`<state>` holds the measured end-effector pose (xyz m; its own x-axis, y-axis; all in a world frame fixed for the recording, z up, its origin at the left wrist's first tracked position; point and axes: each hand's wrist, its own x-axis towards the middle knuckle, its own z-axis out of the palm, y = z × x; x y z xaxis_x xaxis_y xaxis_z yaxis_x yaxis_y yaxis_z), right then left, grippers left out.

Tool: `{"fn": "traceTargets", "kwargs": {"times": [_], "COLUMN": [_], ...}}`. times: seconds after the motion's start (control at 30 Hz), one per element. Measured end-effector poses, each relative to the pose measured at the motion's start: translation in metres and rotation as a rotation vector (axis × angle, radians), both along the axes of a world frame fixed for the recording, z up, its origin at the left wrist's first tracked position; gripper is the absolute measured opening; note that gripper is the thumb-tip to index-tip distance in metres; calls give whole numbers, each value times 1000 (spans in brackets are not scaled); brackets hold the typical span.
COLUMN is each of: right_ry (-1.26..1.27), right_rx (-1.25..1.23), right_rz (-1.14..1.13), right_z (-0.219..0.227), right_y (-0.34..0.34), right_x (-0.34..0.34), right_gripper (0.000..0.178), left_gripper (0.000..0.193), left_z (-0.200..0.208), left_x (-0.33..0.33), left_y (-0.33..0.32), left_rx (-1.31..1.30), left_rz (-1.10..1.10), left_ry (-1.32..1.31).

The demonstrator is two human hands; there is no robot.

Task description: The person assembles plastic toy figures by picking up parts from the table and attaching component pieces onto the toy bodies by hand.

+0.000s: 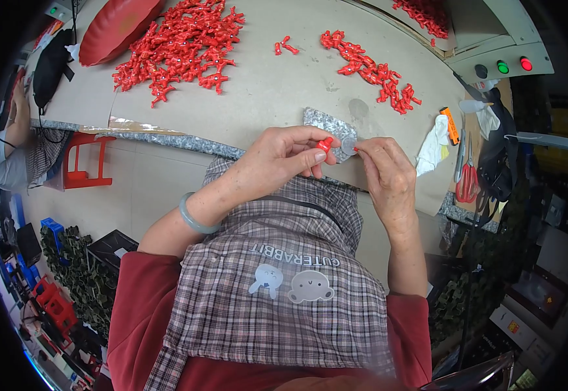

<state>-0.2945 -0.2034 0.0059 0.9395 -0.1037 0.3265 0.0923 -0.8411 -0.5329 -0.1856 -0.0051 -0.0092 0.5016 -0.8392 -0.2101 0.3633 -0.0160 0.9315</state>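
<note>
My left hand [274, 153] pinches a small glossy red plastic figure part [325, 144] between thumb and fingers, over the table's near edge. Close by on the right, my right hand [391, 176] has thumb and forefinger pressed together on a tiny red piece [355, 149], mostly hidden by the fingertips. A gap separates the two hands. Behind them lies a grey speckled patch [323, 120] at the edge, with a round, pale, see-through spot on it. A large heap of red figures [183, 49] covers the table at the far left.
A band of red parts [368, 68] lies at right, a few loose ones [287, 45] mid-table. A red bowl [114, 29] stands far left. At right are a white cloth [432, 146], an orange item [450, 126], red-handled pliers [467, 181] and a machine with lit buttons [502, 67]. Another person's arm [20, 120] is left.
</note>
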Motion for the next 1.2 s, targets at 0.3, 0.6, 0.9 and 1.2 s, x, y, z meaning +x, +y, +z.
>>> {"fn": "traceTargets", "kwargs": {"times": [0.3, 0.6, 0.9, 1.2], "right_ry": [-5, -13, 59, 153], "right_rx": [-44, -50, 217, 1128], "right_rz": [16, 43, -110, -93], "right_z": [3, 2, 6, -3], "right_y": [-5, -5, -2, -7], "right_x": [-2, 0, -1, -6], "right_gripper": [22, 20, 14, 18], "left_gripper": [30, 31, 28, 28], "left_z": [0, -1, -3, -3], "left_x": [-1, -1, -1, -4], "left_y": [-2, -3, -4, -5], "left_rx": [-21, -28, -71, -121], "left_rz": [22, -4, 10, 52], "left_ry": [12, 10, 95, 146]}}
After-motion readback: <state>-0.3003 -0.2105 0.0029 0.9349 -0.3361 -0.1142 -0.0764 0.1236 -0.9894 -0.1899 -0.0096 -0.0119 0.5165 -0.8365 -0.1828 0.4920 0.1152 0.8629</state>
